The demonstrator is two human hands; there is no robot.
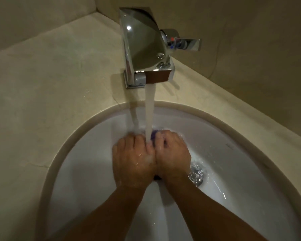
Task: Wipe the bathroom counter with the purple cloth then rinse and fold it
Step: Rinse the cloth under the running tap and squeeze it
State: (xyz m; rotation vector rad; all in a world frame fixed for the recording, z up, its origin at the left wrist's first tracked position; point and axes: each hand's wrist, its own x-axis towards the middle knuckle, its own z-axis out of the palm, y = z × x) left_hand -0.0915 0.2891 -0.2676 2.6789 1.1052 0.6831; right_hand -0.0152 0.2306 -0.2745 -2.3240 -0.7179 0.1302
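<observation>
Both my hands are pressed side by side in the white sink (87, 164), under the running water (149, 108). My left hand (134, 157) and my right hand (174, 153) grip the bunched purple cloth (154, 135) between them. Only a small wet purple patch shows at the fingertips; the rest is hidden inside my fists. Water from the chrome tap (142, 49) strikes the cloth and splashes over my knuckles.
The beige stone counter (42, 84) curves around the basin on the left and behind. The tap's lever handle (186, 43) points right. The chrome drain (195, 174) lies just right of my right wrist. Tiled walls close in behind and to the right.
</observation>
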